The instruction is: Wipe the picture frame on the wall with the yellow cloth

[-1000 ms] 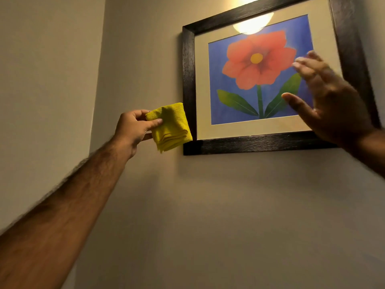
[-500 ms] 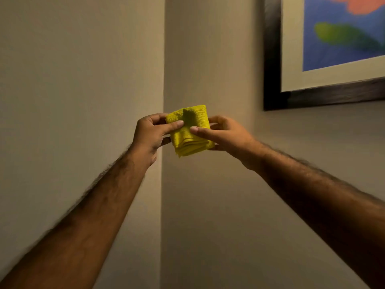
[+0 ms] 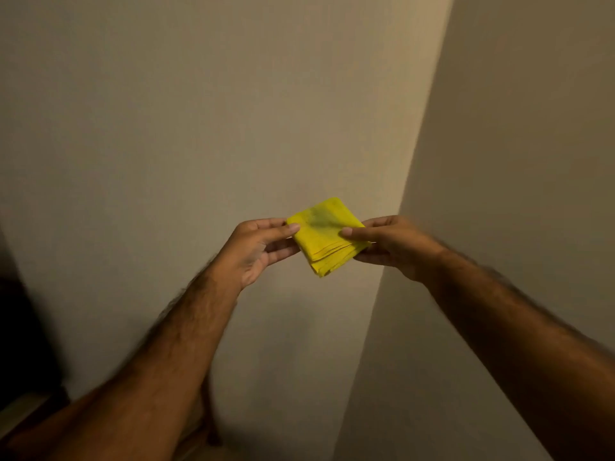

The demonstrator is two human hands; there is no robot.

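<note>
Both forearms reach forward, and the left hand [image 3: 256,249] and right hand [image 3: 396,244] pinch opposite edges of the folded yellow cloth [image 3: 327,236], thumbs on top. A dark smudge shows on the cloth's upper face, which suggests some wiping is done. Beyond the cloth is only the wall corner [image 3: 409,181]; the picture frame is out of view, so what remains cannot be judged. No containers are visible.

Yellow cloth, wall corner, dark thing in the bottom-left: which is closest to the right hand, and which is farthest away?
1. Yellow cloth: held in the right hand, the left hand pinching its other edge.
2. Wall corner: just above and behind the right hand.
3. Dark thing: far off at the left edge, too dim to identify.
</note>
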